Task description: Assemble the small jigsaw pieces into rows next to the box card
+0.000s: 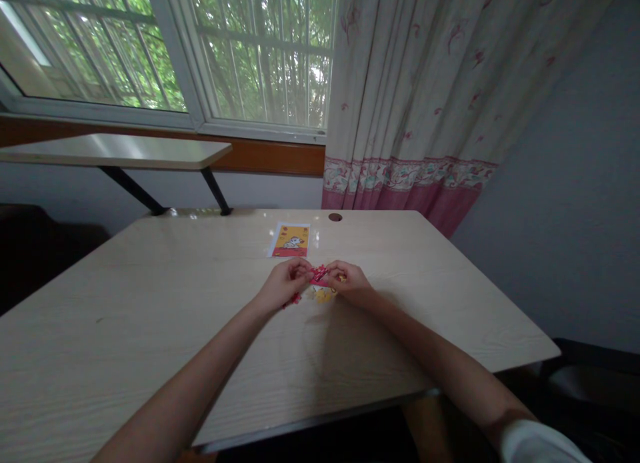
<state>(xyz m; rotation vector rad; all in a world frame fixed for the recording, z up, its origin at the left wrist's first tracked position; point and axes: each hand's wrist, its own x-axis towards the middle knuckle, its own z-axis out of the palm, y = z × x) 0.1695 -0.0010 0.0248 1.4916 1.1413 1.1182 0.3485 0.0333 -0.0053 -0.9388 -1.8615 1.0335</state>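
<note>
My left hand (283, 284) and my right hand (352, 283) meet near the middle of a light wooden desk (150, 316). Both have their fingers pinched on a small folded piece of red and yellow patterned paper (319, 284) held just above the desk top. The fingers cover most of the paper, so its shape is unclear. Just beyond the hands a flat printed sheet (290, 240), yellow and red with a small cartoon figure, lies on the desk, untouched.
A round cable hole (335, 217) sits at the desk's far edge. Behind it are a barred window (200, 49), a narrow shelf (115, 149) on black brackets, and a pink-hemmed curtain (410, 116). Dark seating stands at far left and lower right.
</note>
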